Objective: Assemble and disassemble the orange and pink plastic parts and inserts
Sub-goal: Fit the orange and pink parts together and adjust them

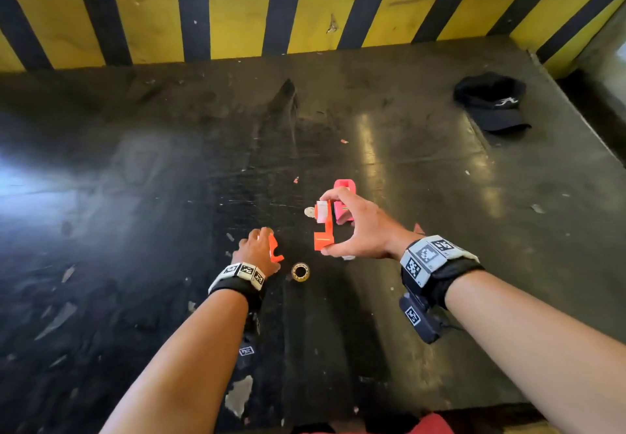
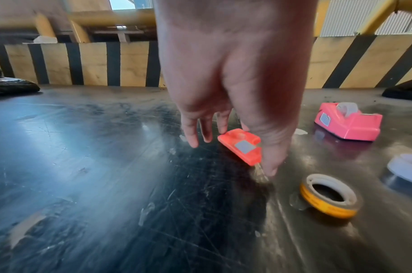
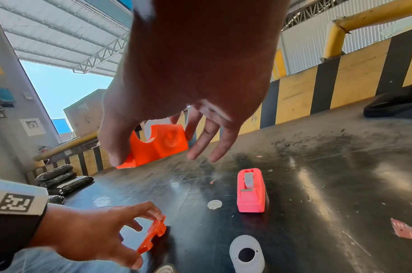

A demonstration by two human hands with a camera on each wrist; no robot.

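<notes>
My right hand (image 1: pixel 325 224) is raised above the table and pinches an orange dispenser half (image 1: pixel 323 230) between thumb and forefinger; a white insert (image 1: pixel 321 212) sits at the half's top end. In the right wrist view the same orange half (image 3: pixel 160 146) shows its inner side. My left hand (image 1: pixel 267 242) grips a second orange half (image 1: pixel 275 247) low at the table, held by thumb and fingers (image 2: pixel 241 146). I cannot tell whether that half touches the surface. A whole pink tape dispenser (image 1: pixel 342 212) stands just beyond my right hand.
A yellow tape roll (image 1: pixel 300 271) lies right of my left hand. A white disc (image 1: pixel 309 212) and a white hub piece (image 3: pixel 247 254) lie on the dark, scratched table (image 1: pixel 135 196). A black cap (image 1: pixel 491 101) sits far right. A striped yellow-black wall (image 1: pixel 237 13) bounds the back.
</notes>
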